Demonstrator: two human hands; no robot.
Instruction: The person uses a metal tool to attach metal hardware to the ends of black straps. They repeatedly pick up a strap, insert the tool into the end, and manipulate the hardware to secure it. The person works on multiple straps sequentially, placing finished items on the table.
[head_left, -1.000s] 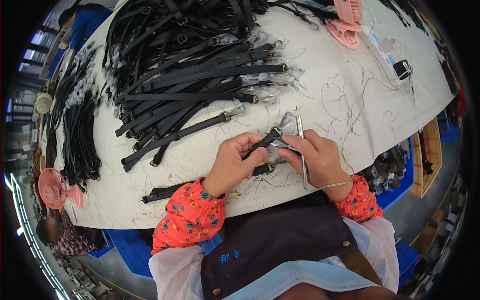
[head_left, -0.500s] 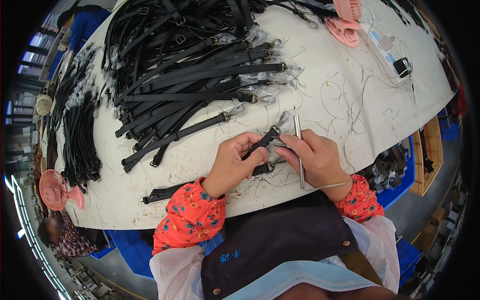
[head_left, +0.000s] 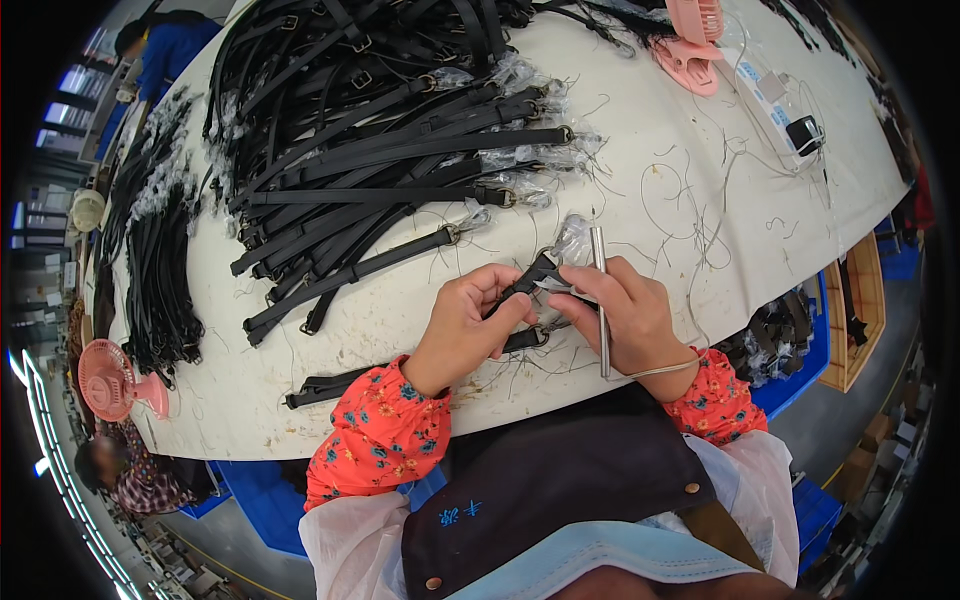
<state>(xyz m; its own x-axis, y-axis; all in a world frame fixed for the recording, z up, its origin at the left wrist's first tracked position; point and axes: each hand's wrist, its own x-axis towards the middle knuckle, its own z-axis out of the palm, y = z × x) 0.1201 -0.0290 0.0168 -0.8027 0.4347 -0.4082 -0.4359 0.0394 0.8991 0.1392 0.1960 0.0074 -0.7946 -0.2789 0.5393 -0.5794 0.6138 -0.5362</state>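
Note:
My left hand [head_left: 470,320] is closed, thumb and fingers pinching a black strap [head_left: 522,285] near its metal-ringed end. Clear plastic wrap [head_left: 573,241] covers the hardware at that end. In my right hand [head_left: 635,315] stands a silver pen-shaped tool [head_left: 602,300], tip upward, with a thin cable running from its lower end past my wrist. Pale metal tips, perhaps of small snips [head_left: 550,285], show between my right fingers against the strap; the rest of them is hidden. Just below my hands lies another black strap [head_left: 525,340], partly covered by my left hand and sleeve.
Many black straps [head_left: 370,160] with buckles and plastic-wrapped ends are heaped at the far left. A white power strip [head_left: 770,105] and pink clip fan [head_left: 690,60] stand far right; another pink fan [head_left: 108,380] is at left. Loose threads litter the white table [head_left: 640,150].
The pen-shaped tool's tip has shifted slightly down and right. The strap's wrapped end has turned a little, and the metal tips now show more plainly on the strap. My left hand has hardly moved.

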